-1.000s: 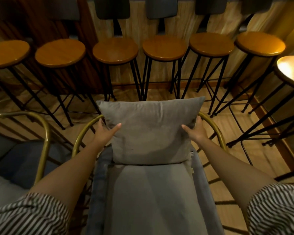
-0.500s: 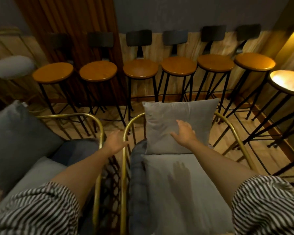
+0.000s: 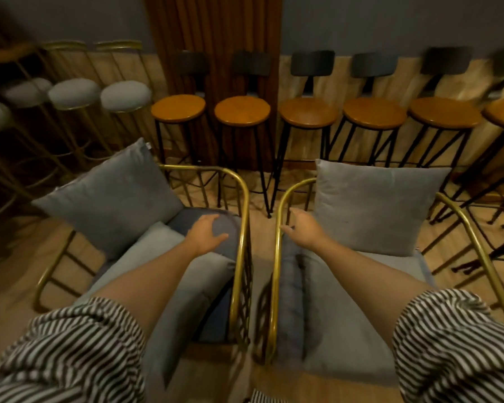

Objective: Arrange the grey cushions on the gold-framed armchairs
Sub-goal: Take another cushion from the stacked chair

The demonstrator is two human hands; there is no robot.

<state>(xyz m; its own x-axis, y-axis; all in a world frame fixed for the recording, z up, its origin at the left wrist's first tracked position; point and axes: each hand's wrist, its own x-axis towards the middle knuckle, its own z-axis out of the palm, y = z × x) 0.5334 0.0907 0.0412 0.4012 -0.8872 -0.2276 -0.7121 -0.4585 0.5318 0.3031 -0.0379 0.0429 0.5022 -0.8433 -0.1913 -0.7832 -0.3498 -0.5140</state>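
Cushions: one [image 3: 373,210] upright just right of your right hand [image 3: 301,228], another [image 3: 111,196] tilted up-left of your left hand [image 3: 205,232]. Both hands open, empty. Frame edges [image 3: 243,228] blurred; striped sleeves [image 3: 64,356] hide the chair fronts.

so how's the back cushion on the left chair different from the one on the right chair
The left chair's cushion sits turned on a corner and skewed toward the chair's left side; the right chair's cushion stands square and upright against the back. The left one looks a darker grey, the right one paler. Both are plain grey square pillows, and neither hand is touching them.
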